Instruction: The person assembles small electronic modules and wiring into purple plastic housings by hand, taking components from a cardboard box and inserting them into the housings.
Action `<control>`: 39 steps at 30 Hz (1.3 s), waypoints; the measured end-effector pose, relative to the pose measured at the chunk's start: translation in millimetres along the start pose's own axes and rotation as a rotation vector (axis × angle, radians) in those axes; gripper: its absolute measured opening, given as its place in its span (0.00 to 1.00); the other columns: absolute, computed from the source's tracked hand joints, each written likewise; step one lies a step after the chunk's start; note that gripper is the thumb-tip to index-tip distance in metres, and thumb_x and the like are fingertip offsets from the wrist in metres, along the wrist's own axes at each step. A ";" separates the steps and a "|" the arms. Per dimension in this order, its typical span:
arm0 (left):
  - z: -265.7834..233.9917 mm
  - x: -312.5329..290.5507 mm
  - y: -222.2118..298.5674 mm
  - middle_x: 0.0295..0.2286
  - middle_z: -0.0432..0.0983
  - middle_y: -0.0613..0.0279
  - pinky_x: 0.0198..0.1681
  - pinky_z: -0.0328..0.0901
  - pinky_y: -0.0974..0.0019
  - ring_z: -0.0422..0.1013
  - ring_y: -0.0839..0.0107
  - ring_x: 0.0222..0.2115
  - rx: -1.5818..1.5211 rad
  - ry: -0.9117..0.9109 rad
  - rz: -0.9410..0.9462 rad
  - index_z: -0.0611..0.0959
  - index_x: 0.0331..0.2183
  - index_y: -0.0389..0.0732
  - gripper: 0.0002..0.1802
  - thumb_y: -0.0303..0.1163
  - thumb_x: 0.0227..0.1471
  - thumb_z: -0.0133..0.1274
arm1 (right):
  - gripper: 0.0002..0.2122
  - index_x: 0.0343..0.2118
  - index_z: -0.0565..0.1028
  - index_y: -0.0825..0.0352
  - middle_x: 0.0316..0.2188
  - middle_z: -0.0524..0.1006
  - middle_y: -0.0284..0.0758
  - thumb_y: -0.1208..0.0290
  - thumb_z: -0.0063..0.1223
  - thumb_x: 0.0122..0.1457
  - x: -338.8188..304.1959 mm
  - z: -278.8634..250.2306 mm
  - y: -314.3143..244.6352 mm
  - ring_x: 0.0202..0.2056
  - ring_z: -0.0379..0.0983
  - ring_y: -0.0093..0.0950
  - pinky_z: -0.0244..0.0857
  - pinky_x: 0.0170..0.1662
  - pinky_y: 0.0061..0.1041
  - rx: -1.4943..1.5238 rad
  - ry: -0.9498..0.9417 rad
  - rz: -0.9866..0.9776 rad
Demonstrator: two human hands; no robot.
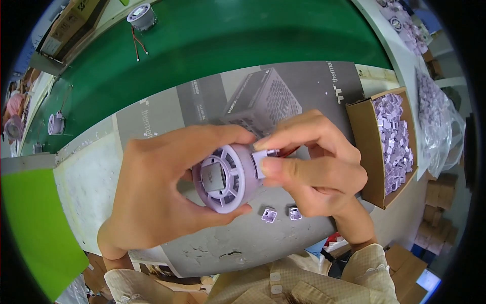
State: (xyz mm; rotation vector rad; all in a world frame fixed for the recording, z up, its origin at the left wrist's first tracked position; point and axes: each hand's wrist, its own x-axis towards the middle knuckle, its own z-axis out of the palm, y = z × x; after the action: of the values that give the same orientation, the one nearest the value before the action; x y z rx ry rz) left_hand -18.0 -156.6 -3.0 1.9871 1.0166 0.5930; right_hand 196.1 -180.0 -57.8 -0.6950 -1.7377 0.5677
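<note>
Between the thumb and fingers of my left hand is a round lavender plastic fan housing, its spoked face with a square metallic centre turned to the left. My right hand pinches a small lavender plastic cap with thumb and forefinger against the housing's right side. A short stretch of red wire shows beside the right fingertips. Below the hands, two loose small lavender caps, one cap and another cap, lie on the grey printed sheet.
An open cardboard box full of small lavender parts stands at the right. Across the back runs a green conveyor belt, carrying a similar housing with wires and another housing at the left. Clear plastic bags lie far right.
</note>
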 end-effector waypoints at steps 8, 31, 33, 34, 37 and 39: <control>0.3 -5.2 14.1 0.37 0.83 0.59 0.35 0.76 0.68 0.80 0.66 0.33 0.187 0.053 0.053 0.85 0.45 0.43 0.36 0.28 0.26 0.75 | 0.09 0.29 0.84 0.68 0.35 0.80 0.44 0.85 0.68 0.43 -6.1 3.4 1.2 0.29 0.74 0.28 0.71 0.26 0.20 -0.028 0.039 -0.038; 7.8 -11.1 21.2 0.45 0.81 0.56 0.37 0.77 0.66 0.81 0.60 0.40 0.324 0.204 0.230 0.77 0.44 0.39 0.34 0.27 0.32 0.74 | 0.15 0.34 0.82 0.67 0.35 0.83 0.39 0.79 0.72 0.40 9.8 -18.9 -14.4 0.35 0.80 0.36 0.75 0.36 0.27 -0.297 0.045 -0.203; 9.7 -11.0 16.3 0.45 0.81 0.54 0.37 0.77 0.66 0.81 0.59 0.41 0.370 0.206 0.258 0.77 0.45 0.38 0.34 0.27 0.33 0.74 | 0.15 0.34 0.82 0.67 0.35 0.83 0.38 0.79 0.72 0.40 7.3 -17.6 -15.2 0.35 0.80 0.35 0.75 0.36 0.26 -0.346 0.039 -0.220; 10.1 -9.7 15.1 0.45 0.81 0.54 0.37 0.77 0.66 0.81 0.59 0.41 0.369 0.207 0.258 0.77 0.45 0.38 0.34 0.27 0.33 0.74 | 0.15 0.33 0.83 0.66 0.35 0.83 0.37 0.80 0.72 0.39 6.9 -17.3 -16.2 0.35 0.80 0.34 0.76 0.36 0.26 -0.398 0.034 -0.240; 9.9 -6.3 12.7 0.44 0.81 0.52 0.36 0.77 0.66 0.81 0.59 0.40 0.474 0.244 0.337 0.77 0.44 0.36 0.33 0.26 0.33 0.73 | 0.14 0.31 0.82 0.65 0.36 0.83 0.36 0.80 0.72 0.37 8.5 -16.7 -17.6 0.35 0.80 0.33 0.76 0.35 0.24 -0.406 0.056 -0.250; 7.5 -6.3 11.9 0.46 0.80 0.55 0.37 0.77 0.65 0.81 0.58 0.40 0.482 0.245 0.351 0.78 0.45 0.37 0.34 0.25 0.32 0.72 | 0.14 0.30 0.82 0.65 0.36 0.83 0.36 0.80 0.72 0.37 9.7 -16.2 -16.5 0.35 0.80 0.34 0.76 0.35 0.24 -0.407 0.051 -0.259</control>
State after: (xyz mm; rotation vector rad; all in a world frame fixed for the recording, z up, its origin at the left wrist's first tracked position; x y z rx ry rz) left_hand -11.1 -169.3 2.3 2.5989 1.0317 0.8591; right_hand 207.1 -184.5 -35.6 -0.7398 -1.8774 0.0146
